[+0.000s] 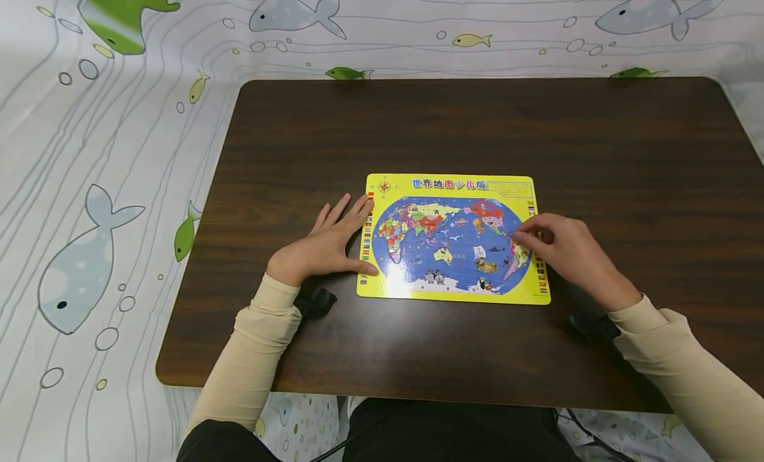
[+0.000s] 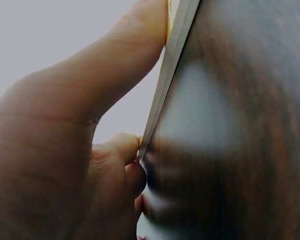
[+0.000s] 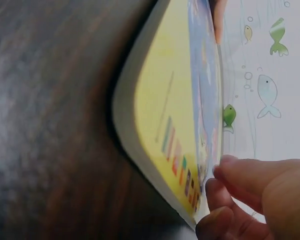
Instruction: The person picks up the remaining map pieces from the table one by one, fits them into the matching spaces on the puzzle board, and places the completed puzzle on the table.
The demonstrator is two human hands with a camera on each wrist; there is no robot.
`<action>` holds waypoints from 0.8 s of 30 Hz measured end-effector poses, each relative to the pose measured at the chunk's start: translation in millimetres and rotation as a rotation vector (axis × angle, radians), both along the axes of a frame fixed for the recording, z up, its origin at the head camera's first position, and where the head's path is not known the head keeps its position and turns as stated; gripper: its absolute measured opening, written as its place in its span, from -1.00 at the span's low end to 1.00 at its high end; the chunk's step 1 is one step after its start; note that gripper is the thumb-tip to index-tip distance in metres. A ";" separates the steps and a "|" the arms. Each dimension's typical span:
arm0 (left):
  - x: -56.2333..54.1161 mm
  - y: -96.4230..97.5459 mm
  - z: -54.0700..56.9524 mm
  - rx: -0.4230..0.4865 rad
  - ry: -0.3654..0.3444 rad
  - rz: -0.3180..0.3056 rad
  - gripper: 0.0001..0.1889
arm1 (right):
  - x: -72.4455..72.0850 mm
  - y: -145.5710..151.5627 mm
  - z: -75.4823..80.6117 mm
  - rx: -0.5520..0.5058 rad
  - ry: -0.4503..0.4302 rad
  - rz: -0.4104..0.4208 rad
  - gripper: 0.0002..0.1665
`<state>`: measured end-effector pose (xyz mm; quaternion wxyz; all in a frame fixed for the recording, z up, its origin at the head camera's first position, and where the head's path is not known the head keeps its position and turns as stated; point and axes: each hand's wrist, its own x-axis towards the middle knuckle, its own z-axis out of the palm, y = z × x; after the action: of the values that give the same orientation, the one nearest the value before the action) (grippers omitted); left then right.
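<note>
A yellow-bordered world map board (image 1: 450, 296) with Chinese lettering along its top lies on the dark wooden table. My left hand (image 1: 325, 246) is spread at its left side, thumb over the lower left edge and fingertips at the upper left edge. In the left wrist view the thumb (image 2: 135, 40) touches the board's thin edge (image 2: 165, 75). Over the map's right part, my right hand (image 1: 567, 250) has its thumb and forefinger tips together, close above the South America area. I cannot tell whether a small piece is between them. The right wrist view shows curled fingers (image 3: 220, 200) beside the flag-printed border.
The brown table (image 1: 418, 130) extends around the board on all sides. White cloth (image 1: 131, 263) printed with fish hangs behind and to the left. Dark wrist devices (image 1: 316, 304) sit under both wrists. The person's dark-clothed lap (image 1: 453, 432) is at the front edge.
</note>
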<state>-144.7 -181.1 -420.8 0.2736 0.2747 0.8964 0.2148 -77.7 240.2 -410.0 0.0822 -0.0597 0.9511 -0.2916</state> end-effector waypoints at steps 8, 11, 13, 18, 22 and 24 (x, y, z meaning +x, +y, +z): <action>-0.2 3.7 23.6 0.004 0.208 0.024 0.03 | -6.3 -15.0 18.9 0.009 0.128 0.034 -0.68; 1.8 19.5 37.1 0.091 0.497 0.058 -0.38 | -11.3 -28.4 23.8 0.027 0.171 0.057 -0.68; 2.2 34.0 42.8 0.172 0.655 0.098 -0.62 | -15.6 -37.7 24.7 0.042 0.196 0.077 -0.66; -0.1 63.8 45.4 0.229 0.753 0.203 -0.67 | -34.6 -61.5 22.4 0.081 0.267 0.137 -0.50; -4.6 76.6 38.7 0.078 0.671 0.244 -0.22 | -47.7 -76.1 20.9 0.143 0.315 0.124 -0.25; -5.8 81.3 34.7 0.011 0.631 0.255 -0.03 | -50.2 -78.7 19.8 0.180 0.309 0.089 -0.11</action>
<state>-150.5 -99.8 -386.1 -0.0479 0.2148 0.9628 0.1567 -127.9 161.5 -390.1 -0.0472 -0.1383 0.9711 -0.1887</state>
